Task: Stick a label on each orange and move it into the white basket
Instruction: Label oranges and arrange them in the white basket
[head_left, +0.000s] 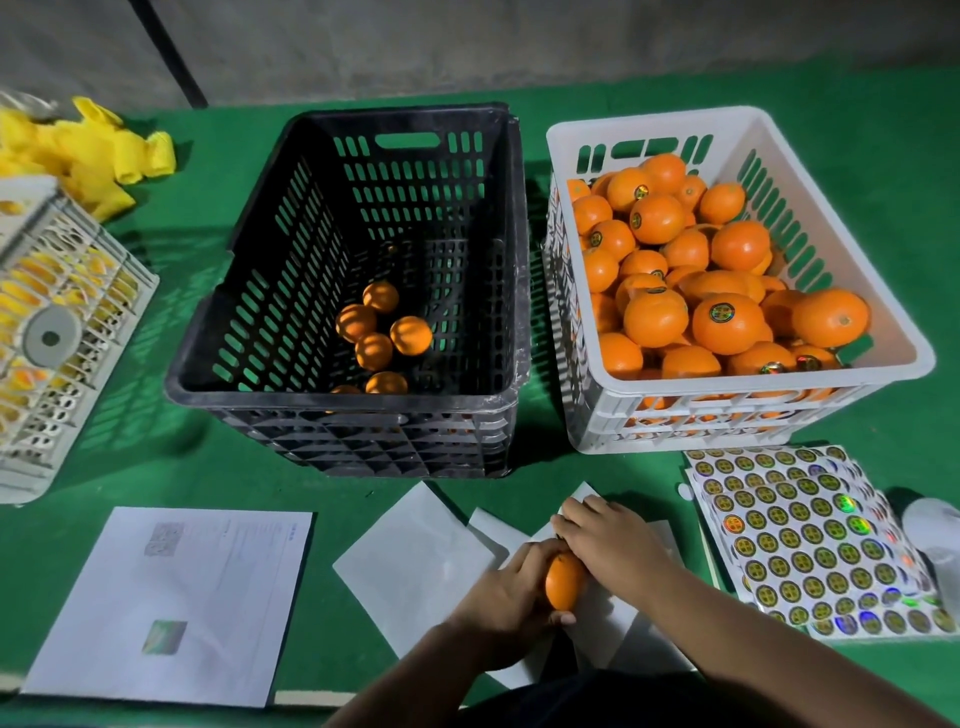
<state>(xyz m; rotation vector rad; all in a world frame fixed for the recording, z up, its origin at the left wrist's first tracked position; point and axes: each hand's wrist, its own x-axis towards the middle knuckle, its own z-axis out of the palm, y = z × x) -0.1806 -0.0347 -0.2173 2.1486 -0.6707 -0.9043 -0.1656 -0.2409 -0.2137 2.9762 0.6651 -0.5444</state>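
Only two forearms and two hands of the person are visible. The left hand (506, 605) and the right hand (610, 540) are bare, without gloves, rings or a watch. Both forearms are uncovered; no sleeve shows down to the picture's lower edge.

A single head-worn wide-angle view looks forward and steeply down over the green desk (597, 98), hands (608, 545) close at the lower edge, grey wall (467, 41) at the top.
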